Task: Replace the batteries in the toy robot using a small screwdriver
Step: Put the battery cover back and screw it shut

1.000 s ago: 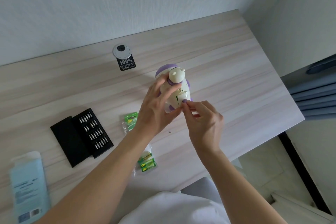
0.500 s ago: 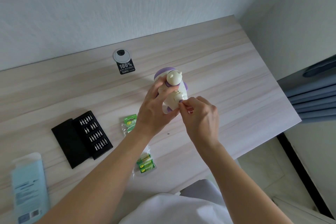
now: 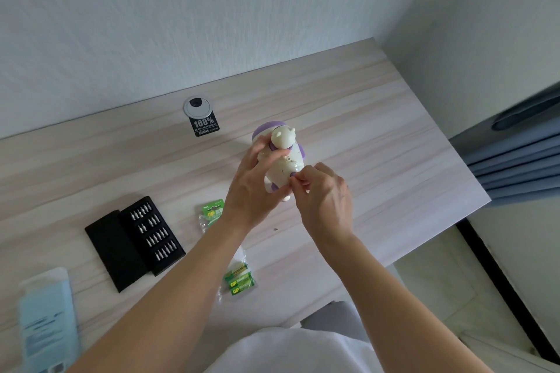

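Toy robot point(image 3: 281, 157) — gripped by left hand point(image 3: 253, 191) | right hand point(image 3: 322, 194) pinched at its lower body

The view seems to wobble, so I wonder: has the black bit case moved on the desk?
No. The bit case lies as before, left of and nearer than the grommet; only the camera has shifted.
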Demonstrator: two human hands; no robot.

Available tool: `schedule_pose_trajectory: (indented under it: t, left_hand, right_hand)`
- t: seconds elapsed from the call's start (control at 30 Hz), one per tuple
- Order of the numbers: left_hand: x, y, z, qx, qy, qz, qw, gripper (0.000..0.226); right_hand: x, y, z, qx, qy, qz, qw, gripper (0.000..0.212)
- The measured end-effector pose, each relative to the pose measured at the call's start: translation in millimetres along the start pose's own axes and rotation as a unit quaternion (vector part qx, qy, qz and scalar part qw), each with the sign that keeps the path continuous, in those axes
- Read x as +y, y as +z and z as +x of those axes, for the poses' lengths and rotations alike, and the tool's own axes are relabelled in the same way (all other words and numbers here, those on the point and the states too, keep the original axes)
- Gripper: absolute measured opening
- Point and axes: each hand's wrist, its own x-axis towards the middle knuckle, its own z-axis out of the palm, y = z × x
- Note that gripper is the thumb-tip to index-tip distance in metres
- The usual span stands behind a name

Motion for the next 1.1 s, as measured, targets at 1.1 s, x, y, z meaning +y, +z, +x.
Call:
schedule_pose_trajectory:
  t: [1.1]
  left_hand:
    - [-8,-16,3,-0.063,-0.018,-0.046,0.997,0.038]
  right_hand:
    - [12,14,-11,0.049,-0.143,-0.109,0.982,0.03]
